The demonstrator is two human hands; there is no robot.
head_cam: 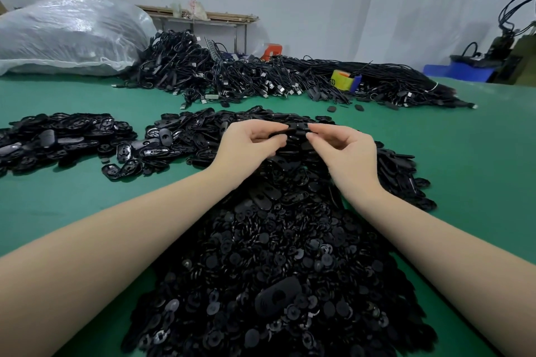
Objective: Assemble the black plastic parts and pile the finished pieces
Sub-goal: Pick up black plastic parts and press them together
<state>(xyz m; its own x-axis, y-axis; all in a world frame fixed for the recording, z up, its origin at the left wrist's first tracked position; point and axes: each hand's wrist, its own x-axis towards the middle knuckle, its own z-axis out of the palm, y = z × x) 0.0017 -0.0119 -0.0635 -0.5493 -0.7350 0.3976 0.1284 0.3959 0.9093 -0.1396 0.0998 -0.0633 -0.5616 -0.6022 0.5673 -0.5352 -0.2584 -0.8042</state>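
Left hand (246, 142): fingers pinching one end of a black plastic part (290, 131), steadying it for mating.
Right hand (345, 151): fingers pinching the other end, apparently pressing pieces together.
Part location: raised just above the big heap of loose parts (278, 255), between both hands.
Likely finished pile (63, 136): well apart to the left on the green surface (470, 171).
Surroundings: black cables (261, 78) and tape roll (342, 80) behind, plastic sack (69, 35) far left.
Obstacles: none between hands and pile.
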